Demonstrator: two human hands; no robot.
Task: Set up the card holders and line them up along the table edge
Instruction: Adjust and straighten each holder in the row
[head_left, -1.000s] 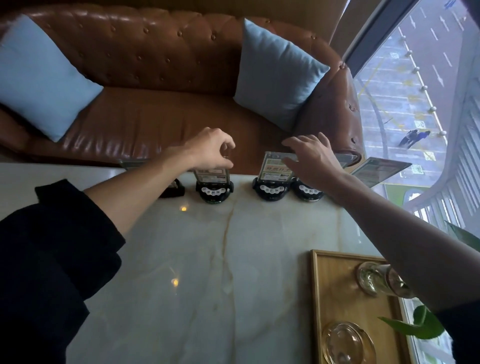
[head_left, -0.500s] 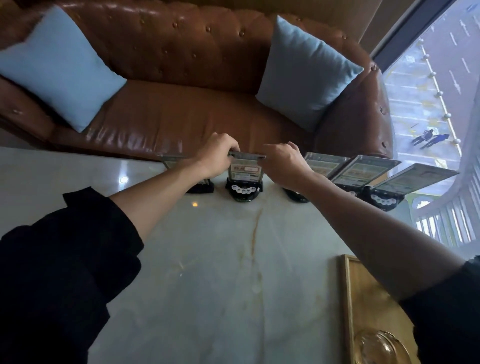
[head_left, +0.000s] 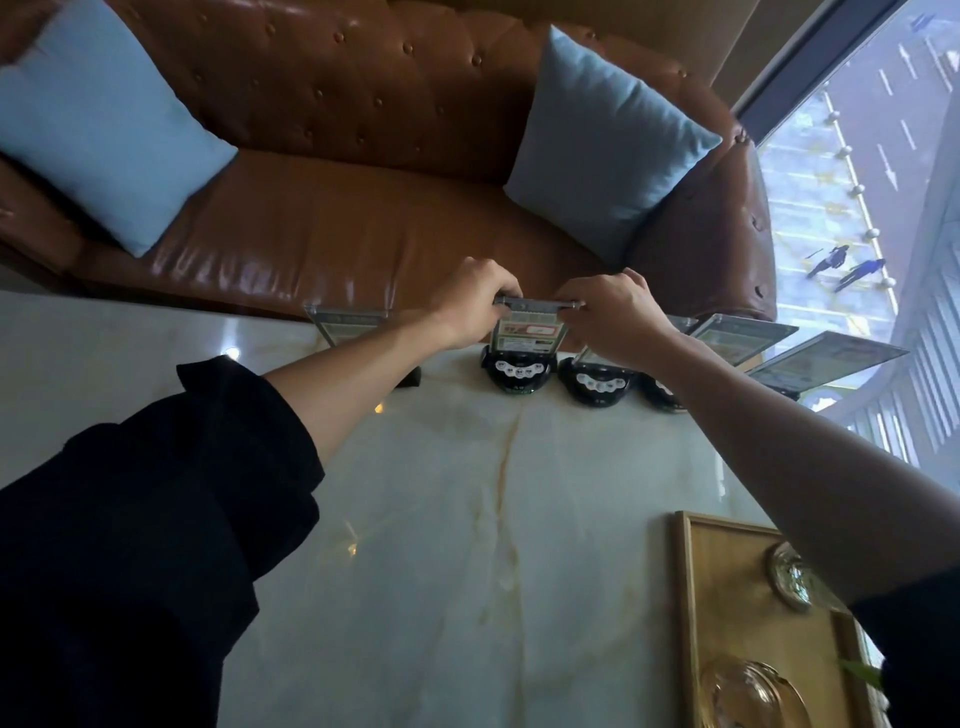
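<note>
Hidden: my left forearm covers most of the black base of the far-left clear acrylic card holder (head_left: 347, 323); my right hand (head_left: 615, 317) and wrist cover parts of the two holders to its right, and the farthest-right holder's base is barely visible.
Cut off: the wooden tray (head_left: 727, 613) at near right runs out of view, and the glass pieces on it are too blurred to name.
Left hand (head_left: 475, 306): my fingers are pinched on the left end of the top edge of the middle card holder with a printed card and black button base (head_left: 522, 343).
Right hand: fingers pinched on the right end of that same top edge.
Task thing: that holder stands upright at the far edge, in a row of five; its neighbour (head_left: 597, 382) sits just beside it on the right.
Surface: pale glossy marble table (head_left: 467, 545) with an amber vein.
Room: brown tufted leather sofa (head_left: 363, 208) beyond the far edge, with two light blue cushions (head_left: 608, 140); window (head_left: 857, 182) at far right.
Sleeves: black, pushed up on both arms.
</note>
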